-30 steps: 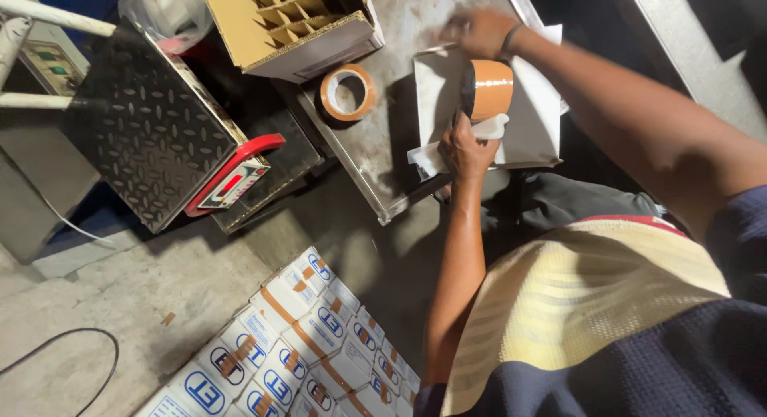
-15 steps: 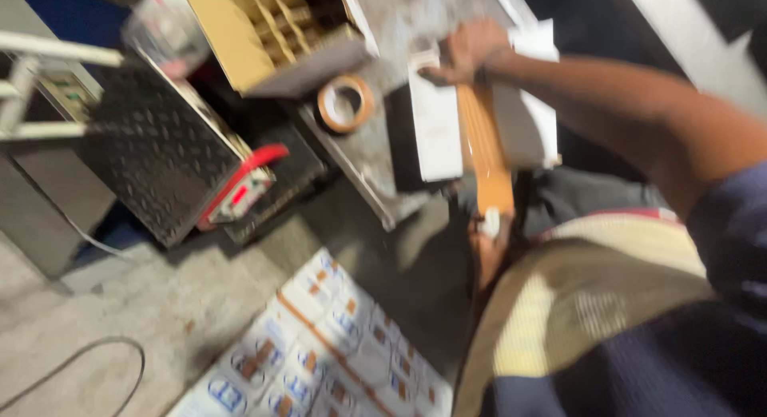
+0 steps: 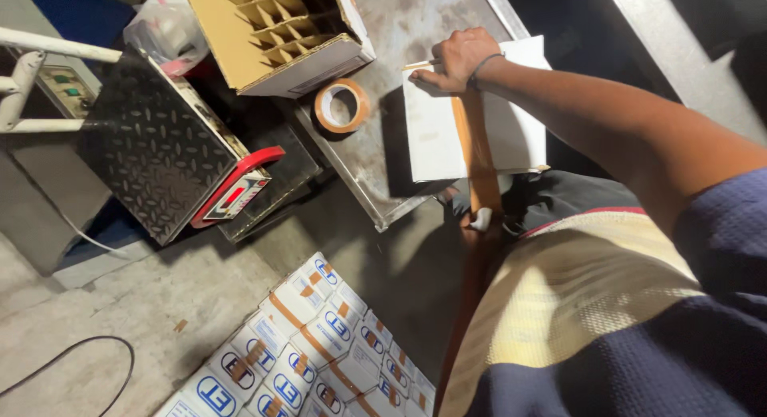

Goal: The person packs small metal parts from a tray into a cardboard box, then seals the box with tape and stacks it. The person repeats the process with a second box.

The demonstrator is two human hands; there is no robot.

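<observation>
The right hand (image 3: pixel 459 59) rests at the far end of a flat white box (image 3: pixel 511 129) lying on the grey metal surface (image 3: pixel 375 169); its fingers (image 3: pixel 435 77) are curled in, knuckles up, pressing down on the end of a strip of brown tape (image 3: pixel 473 145) at the box's upper edge. A dark band circles that wrist. The tape runs as one straight strip from under this hand, down the middle of the box lid and past the near edge of the box, toward the person's body. There the left hand (image 3: pixel 478 221) sits low, just below the edge of the surface, mostly hidden behind the box and the forearm; it appears closed around the near end of the tape, with something small and white at its fingertips, though how tightly it grips cannot be told. A second roll of brown tape (image 3: pixel 342 105) lies flat on the surface just left of the box, apart from both hands. Beyond it stands an open cardboard carton (image 3: pixel 240 41) with cell dividers inside. To the left, off the surface, a platform scale (image 3: pixel 160 153) with a checker-plate top and a red-framed display stands on the floor, and near the bottom lies a row of small white and blue boxes (image 3: pixel 304 345) taped shut with brown strips.
</observation>
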